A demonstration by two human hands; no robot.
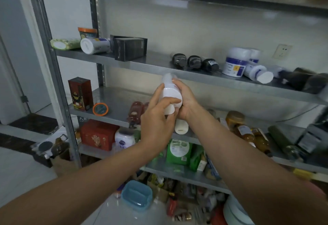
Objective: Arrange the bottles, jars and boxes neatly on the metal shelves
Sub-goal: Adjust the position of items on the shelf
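Observation:
Both my hands hold a white plastic bottle in front of the metal shelves, its base toward me. My left hand grips it from the left and below; my right hand wraps its right side. The upper shelf carries a lying white jar, black boxes, three dark bottles on their sides and white-and-blue jars. On the middle shelf stand a red box, an orange-rimmed lid, a red bottle and amber bottles.
A lower shelf holds a red carton, a white jar and green packs. The floor below is cluttered with a blue container and several small items. A wall socket sits at the right. A higher shelf runs overhead.

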